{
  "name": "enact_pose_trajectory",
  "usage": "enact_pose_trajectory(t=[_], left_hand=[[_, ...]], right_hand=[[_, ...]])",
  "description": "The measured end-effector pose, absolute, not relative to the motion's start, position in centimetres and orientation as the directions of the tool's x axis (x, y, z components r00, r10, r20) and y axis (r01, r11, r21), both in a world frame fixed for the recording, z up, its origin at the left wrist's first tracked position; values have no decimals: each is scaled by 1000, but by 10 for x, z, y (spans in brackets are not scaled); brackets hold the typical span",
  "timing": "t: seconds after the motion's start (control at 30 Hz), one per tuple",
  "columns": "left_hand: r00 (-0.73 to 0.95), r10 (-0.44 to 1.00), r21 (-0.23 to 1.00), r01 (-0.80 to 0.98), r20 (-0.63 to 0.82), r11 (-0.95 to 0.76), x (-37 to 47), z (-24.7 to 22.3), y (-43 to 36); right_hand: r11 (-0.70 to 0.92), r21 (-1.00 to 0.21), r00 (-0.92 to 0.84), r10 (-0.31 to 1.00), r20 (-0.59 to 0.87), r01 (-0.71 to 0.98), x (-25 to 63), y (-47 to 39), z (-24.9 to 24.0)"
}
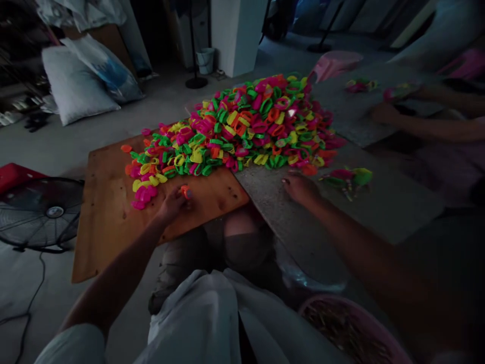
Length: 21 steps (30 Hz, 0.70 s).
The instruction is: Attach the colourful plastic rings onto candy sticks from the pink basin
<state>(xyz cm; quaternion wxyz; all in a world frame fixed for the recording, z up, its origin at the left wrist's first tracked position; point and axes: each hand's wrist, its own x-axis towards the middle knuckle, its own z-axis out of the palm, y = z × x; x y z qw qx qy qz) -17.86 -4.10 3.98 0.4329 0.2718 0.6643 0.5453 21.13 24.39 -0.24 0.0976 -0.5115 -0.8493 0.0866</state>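
Observation:
A large heap of small, bright plastic loop-shaped pieces in pink, green, yellow and orange spreads over a wooden board and a grey tabletop. Over the wooden board, my left hand is closed on an orange plastic piece with a bluish spot. My right hand rests by the heap's front edge on the grey surface, its fingers curled together; whatever they hold, if anything, is too small or hidden. To its right lies a small bunch of pink and yellow-green pieces.
A co-worker's arms reach in at the right, near another small bunch of pieces. A pink tub of thin sticks or strips stands by my right side. A floor fan is at left; white sacks lie behind.

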Motion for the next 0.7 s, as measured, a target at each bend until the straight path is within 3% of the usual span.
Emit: enact_pose_trajectory(t=[0.1,0.27,0.43,0.7], left_hand=[[-353,887,927,-327,-298,182,-149,50,-47],[-217,923,903,-365,-318,226,-105,67,-46],[-194,945,961,-138,-265,241,-70,60,-35],[-251,968,933,350,10,81,-34,39,-26]], right_hand=[[453,-403,-453,886,102,795,198,211,7],[422,-754,-504,852,141,504,171,129,30],[361,-905,-574,800,176,224,146,59,41],[427,-891,-602,755,259,152,139,32,34]])
